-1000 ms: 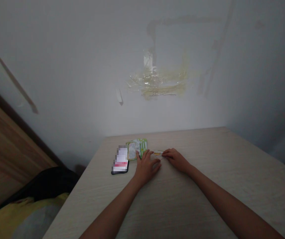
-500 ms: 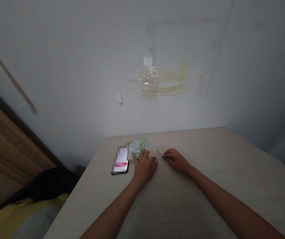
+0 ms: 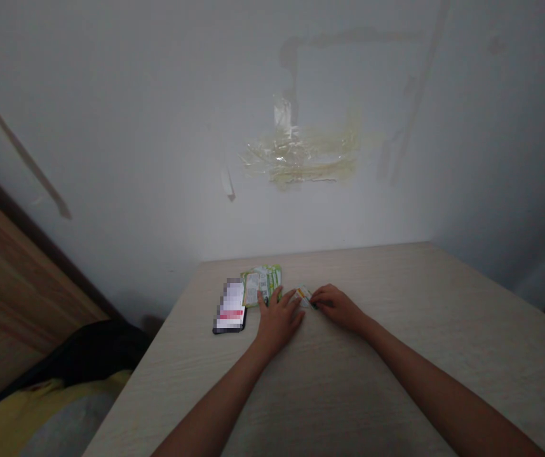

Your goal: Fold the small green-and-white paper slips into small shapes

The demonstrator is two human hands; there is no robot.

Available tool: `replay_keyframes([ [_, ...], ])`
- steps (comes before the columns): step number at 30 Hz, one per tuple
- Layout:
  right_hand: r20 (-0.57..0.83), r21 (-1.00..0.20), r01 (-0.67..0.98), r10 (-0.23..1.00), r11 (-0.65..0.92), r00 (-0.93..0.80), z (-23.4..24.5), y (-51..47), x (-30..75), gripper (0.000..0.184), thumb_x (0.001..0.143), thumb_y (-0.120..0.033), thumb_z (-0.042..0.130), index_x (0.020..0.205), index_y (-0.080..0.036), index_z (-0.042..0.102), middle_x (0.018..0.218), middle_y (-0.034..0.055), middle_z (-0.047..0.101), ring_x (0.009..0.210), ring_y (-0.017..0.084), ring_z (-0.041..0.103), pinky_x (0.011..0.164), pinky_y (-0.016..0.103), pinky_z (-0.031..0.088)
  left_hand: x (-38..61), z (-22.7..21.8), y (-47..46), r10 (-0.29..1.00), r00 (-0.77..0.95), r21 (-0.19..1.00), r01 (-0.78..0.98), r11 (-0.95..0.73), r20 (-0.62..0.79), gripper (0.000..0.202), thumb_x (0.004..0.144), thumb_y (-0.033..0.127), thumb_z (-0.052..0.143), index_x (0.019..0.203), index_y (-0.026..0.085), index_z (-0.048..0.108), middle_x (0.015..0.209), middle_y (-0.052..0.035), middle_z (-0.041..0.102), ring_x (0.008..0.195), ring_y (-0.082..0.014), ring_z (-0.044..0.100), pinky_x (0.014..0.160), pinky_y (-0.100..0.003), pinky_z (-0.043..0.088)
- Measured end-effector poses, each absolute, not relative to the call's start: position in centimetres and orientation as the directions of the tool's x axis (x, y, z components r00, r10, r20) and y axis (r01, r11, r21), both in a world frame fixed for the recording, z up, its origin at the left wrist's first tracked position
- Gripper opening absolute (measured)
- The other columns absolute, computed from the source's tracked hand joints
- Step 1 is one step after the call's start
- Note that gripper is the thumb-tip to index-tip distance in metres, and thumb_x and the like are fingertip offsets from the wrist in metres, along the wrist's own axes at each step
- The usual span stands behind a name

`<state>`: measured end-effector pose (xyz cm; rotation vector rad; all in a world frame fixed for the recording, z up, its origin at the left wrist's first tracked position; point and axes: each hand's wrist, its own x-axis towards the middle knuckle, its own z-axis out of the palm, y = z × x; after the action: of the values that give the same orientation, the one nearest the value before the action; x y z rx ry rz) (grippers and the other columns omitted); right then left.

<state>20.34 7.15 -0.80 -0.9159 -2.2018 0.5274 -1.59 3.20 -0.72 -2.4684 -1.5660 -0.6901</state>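
Note:
My left hand (image 3: 279,319) lies on the table with its fingers spread. One fingertip reaches the left edge of a small white packet with yellow and red print (image 3: 303,294); other fingertips overlap the lower edge of a green and white printed packet (image 3: 257,284). My right hand (image 3: 340,306) pinches the small packet at its right end, and the fingers hide that end. What the small packet contains cannot be made out. Left of the green packet lies a phone (image 3: 231,311) with a lit screen, partly blurred out.
The pale wooden table (image 3: 420,330) meets a grey-white wall (image 3: 158,127) at its back edge. Clear tape and stains (image 3: 301,155) mark the wall. To the left are wooden boards (image 3: 0,279) and yellow and grey cloth (image 3: 58,412), below the table's edge.
My left hand has shifted slightly right, bringing a fingertip onto the small packet. The right hand has hardly moved, and the packet is turned a little.

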Motion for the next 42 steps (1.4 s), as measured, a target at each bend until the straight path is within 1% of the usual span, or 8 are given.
replay_keyframes([
  [4, 0.489, -0.528, 0.492, 0.721, 0.692, -0.491, -1.5, 7.5, 20.5, 0.031, 0.084, -0.012, 0.055, 0.108, -0.025, 0.070, 0.120, 0.0080, 0.062, 0.113, 0.022, 0.053, 0.100, 0.042, 0.041, -1.6, -0.8, 3.2, 0.827, 0.360, 0.112, 0.888, -0.445, 0.433, 0.033, 0.091, 0.045, 0.048, 0.122, 0.038, 0.057, 0.137, 0.0006, 0.054, 0.135, -0.0332, 0.034, 0.106, -0.075, 0.000],
  [6, 0.486, -0.495, 0.511, 0.711, 0.703, -0.507, -1.7, 7.7, 20.4, 0.033, 0.086, -0.014, 0.054, 0.114, -0.026, 0.068, 0.125, 0.0081, 0.060, 0.117, 0.023, 0.050, 0.103, 0.044, 0.039, -1.6, -0.8, 3.2, 0.828, 0.365, 0.112, 0.887, -0.448, 0.426, 0.033, 0.091, 0.046, 0.048, 0.122, 0.039, 0.057, 0.136, 0.0016, 0.054, 0.135, -0.0330, 0.033, 0.106, -0.075, 0.000],
  [10, 0.452, -0.457, 0.524, 0.695, 0.719, -0.559, -1.8, 7.8, 20.2, 0.034, 0.090, -0.018, 0.052, 0.120, -0.027, 0.064, 0.120, 0.0074, 0.064, 0.116, 0.022, 0.052, 0.102, 0.043, 0.041, -1.5, -0.8, 3.2, 0.830, 0.355, 0.105, 0.893, -0.437, 0.430, 0.032, 0.091, 0.046, 0.049, 0.121, 0.042, 0.058, 0.139, -0.0005, 0.051, 0.135, -0.0326, 0.033, 0.106, -0.074, 0.000],
  [15, 0.446, -0.454, 0.534, 0.701, 0.713, -0.557, -1.9, 7.8, 20.0, 0.035, 0.090, -0.021, 0.052, 0.124, -0.026, 0.062, 0.120, 0.0077, 0.064, 0.116, 0.022, 0.053, 0.102, 0.042, 0.042, -1.4, -0.8, 3.2, 0.827, 0.324, 0.090, 0.909, -0.406, 0.460, 0.032, 0.090, 0.045, 0.052, 0.120, 0.038, 0.060, 0.140, -0.0054, 0.048, 0.134, -0.0312, 0.035, 0.107, -0.073, 0.001],
  [21, 0.445, -0.463, 0.539, 0.710, 0.704, -0.545, -2.1, 7.9, 20.1, 0.037, 0.088, -0.020, 0.054, 0.123, -0.025, 0.062, 0.121, 0.0085, 0.064, 0.116, 0.022, 0.053, 0.102, 0.042, 0.041, -1.5, -0.8, 3.3, 0.824, 0.326, 0.107, 0.903, -0.417, 0.463, 0.029, 0.089, 0.042, 0.054, 0.116, 0.037, 0.063, 0.138, -0.0046, 0.050, 0.134, -0.0308, 0.035, 0.107, -0.074, 0.002],
  [26, 0.436, -0.464, 0.544, 0.715, 0.699, -0.546, -2.0, 7.9, 20.2, 0.035, 0.087, -0.020, 0.054, 0.122, -0.022, 0.062, 0.121, 0.0090, 0.063, 0.116, 0.023, 0.053, 0.102, 0.042, 0.041, -1.5, -0.7, 3.3, 0.832, 0.322, 0.116, 0.903, -0.413, 0.452, 0.027, 0.088, 0.039, 0.056, 0.113, 0.035, 0.064, 0.136, -0.0056, 0.051, 0.134, -0.0305, 0.036, 0.108, -0.073, 0.002],
  [35, 0.433, -0.458, 0.552, 0.717, 0.697, -0.546, -1.5, 7.6, 20.0, 0.035, 0.085, -0.016, 0.053, 0.120, -0.020, 0.060, 0.119, 0.0093, 0.064, 0.114, 0.023, 0.053, 0.100, 0.041, 0.040, -1.4, -0.9, 3.4, 0.840, 0.311, 0.115, 0.910, -0.398, 0.445, 0.027, 0.088, 0.040, 0.055, 0.113, 0.034, 0.063, 0.136, -0.0069, 0.051, 0.132, -0.0297, 0.037, 0.107, -0.073, 0.003],
  [42, 0.406, -0.475, 0.570, 0.742, 0.670, -0.534, -1.0, 7.2, 19.9, 0.038, 0.085, -0.014, 0.053, 0.122, -0.020, 0.058, 0.118, 0.0087, 0.064, 0.110, 0.022, 0.054, 0.097, 0.039, 0.041, -1.4, -0.9, 3.3, 0.843, 0.307, 0.130, 0.908, -0.399, 0.441, 0.027, 0.088, 0.039, 0.055, 0.114, 0.034, 0.063, 0.136, -0.0064, 0.050, 0.133, -0.0289, 0.036, 0.109, -0.071, 0.003],
])
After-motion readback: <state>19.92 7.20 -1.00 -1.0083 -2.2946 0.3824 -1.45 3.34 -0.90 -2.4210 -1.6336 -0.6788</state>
